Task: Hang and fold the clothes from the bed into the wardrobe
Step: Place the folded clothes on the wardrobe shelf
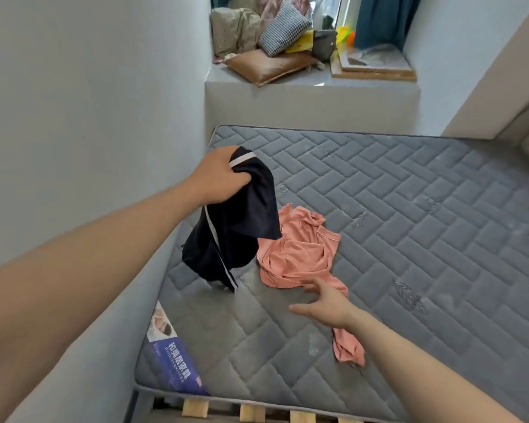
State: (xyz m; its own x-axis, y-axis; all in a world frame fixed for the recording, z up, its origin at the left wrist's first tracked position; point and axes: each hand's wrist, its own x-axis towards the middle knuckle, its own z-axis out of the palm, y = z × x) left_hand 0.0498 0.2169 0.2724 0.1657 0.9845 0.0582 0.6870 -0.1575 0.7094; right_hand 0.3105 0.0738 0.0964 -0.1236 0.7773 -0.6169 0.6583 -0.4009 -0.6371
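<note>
Grey quilted mattress fills the bed before us, its far end against a window ledge piled with cushions. Our left hand grips a dark navy garment hanging above the mattress's left side. Just right of it lies a crumpled pink garment; our right hand hovers over it, fingers spread wide.

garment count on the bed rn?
2. A dark navy garment hangs from the left hand, its lower end near the mattress. A pink garment lies crumpled on it, beside the open right hand. Nothing visible suggests hidden ones.
</note>
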